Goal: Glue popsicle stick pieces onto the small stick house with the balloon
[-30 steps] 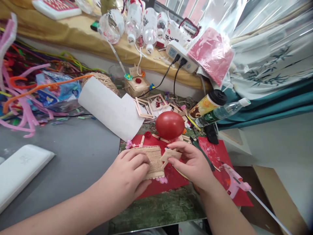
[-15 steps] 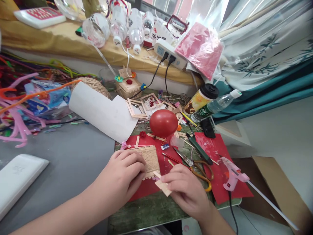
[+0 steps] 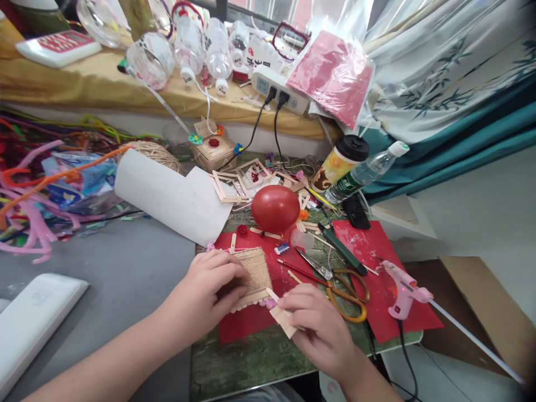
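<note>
Twine-wrapped panel [image 3: 258,272], one, lying on red paper [image 3: 240,329], the person's left hand [image 3: 218,285] laid over its left part; whether those fingers clasp it cannot be told. Small flat wooden piece [image 3: 282,321], one, clamped in the fingers of the right hand [image 3: 318,324], just beside the panel's lower right corner; scissors [image 3: 325,273] and red pencil [image 3: 302,272] near, beyond that hand.

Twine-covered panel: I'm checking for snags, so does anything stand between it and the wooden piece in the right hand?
Pink trim shows between the wooden piece and the near edge of the twine-covered panel. At the stick tip, by the panel's corner, nothing visible intervenes; contact I cannot tell.
</note>
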Demonstrator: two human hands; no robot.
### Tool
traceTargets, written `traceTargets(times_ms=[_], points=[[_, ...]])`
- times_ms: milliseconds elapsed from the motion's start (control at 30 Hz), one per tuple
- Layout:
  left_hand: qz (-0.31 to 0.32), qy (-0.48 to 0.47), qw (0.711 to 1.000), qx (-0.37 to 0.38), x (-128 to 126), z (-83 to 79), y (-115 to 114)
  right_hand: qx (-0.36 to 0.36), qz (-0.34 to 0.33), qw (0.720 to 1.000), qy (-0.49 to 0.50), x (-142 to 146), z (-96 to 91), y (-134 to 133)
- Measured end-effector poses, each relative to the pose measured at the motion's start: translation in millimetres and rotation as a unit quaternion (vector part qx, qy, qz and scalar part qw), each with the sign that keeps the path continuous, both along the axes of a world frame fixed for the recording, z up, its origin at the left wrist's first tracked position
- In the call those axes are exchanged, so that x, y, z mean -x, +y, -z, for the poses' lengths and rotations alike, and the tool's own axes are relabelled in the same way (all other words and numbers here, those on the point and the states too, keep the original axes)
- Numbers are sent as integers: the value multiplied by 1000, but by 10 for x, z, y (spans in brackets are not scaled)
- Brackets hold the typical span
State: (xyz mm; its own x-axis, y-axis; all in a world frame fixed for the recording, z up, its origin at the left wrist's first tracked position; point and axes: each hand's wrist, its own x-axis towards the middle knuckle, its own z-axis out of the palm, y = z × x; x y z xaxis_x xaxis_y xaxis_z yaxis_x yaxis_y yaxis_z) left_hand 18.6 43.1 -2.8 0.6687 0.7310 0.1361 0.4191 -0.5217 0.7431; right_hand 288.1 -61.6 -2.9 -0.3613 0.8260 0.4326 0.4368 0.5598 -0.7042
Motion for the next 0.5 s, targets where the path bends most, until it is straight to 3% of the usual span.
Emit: traceTargets(times_ms=[133,233,500], points=[[-56,-80,994,47,81,-12,84,12,-19,1000,-20,-6,-14,22],[-74,-95,992,29,147,-18,133,5,-35,999,-41,-36,-87,62],[50,-52,997,-1,141,36,102,-13,-71,987,-142,48,-209,119]])
